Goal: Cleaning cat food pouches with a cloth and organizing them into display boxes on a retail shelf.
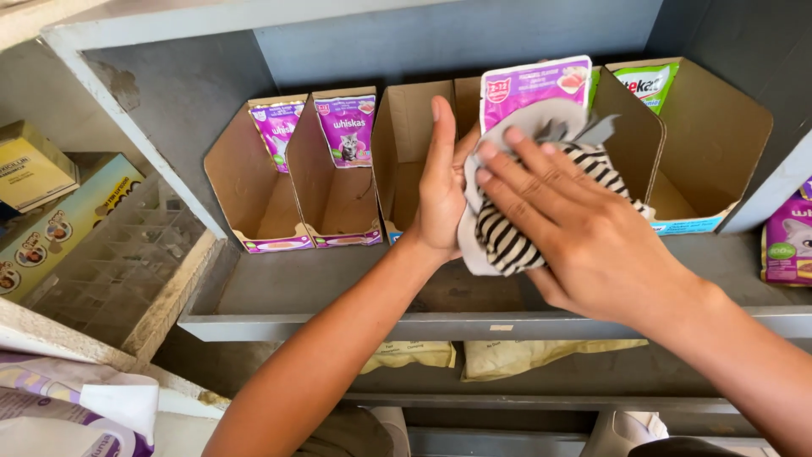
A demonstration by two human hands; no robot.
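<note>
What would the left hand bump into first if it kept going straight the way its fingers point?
Probably the back of the open cardboard box just behind it. The left hand points up and into the shelf, holding a pink pouch that the right hand wipes with a striped cloth. Depth is hard to judge.

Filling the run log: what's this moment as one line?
left hand: holds pink pouch | right hand: presses striped cloth on pouch | place: grey shelf, cardboard trays
</note>
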